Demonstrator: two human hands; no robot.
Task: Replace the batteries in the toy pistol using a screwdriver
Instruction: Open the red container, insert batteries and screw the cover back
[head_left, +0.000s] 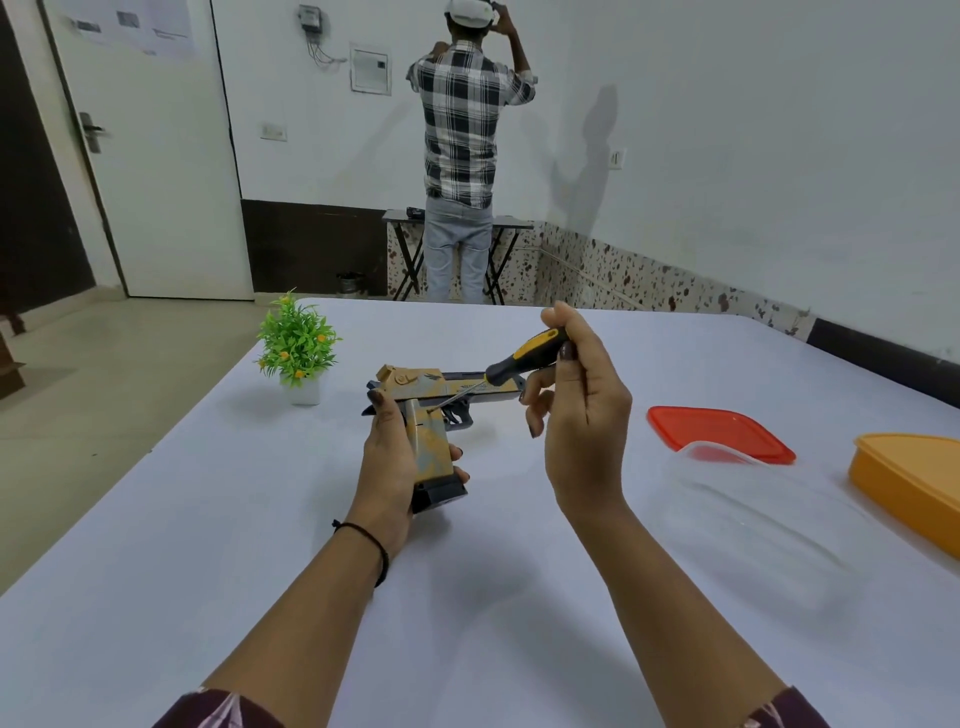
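Your left hand (388, 470) is closed around the grip of the toy pistol (434, 410), lifting it above the white bench (156, 545) near its middle, with the barrel pointing right and the butt toward you. Your right hand (582, 410) pinches the black-and-yellow handle of the screwdriver (511, 364) between thumb and fingertips, the other fingers curled loosely; the metal shaft slants down and to the left, and its tip meets the top of the pistol's grip, just behind the trigger guard. A small potted plant (296, 348) stands on the bench to the far left of the pistol. To the right lie a red lid (719, 431), a clear container (763, 525) just in front of it, and an orange container (914, 483) at the right edge. Beyond the bench, a person (462, 150) in a checked shirt faces the far wall.
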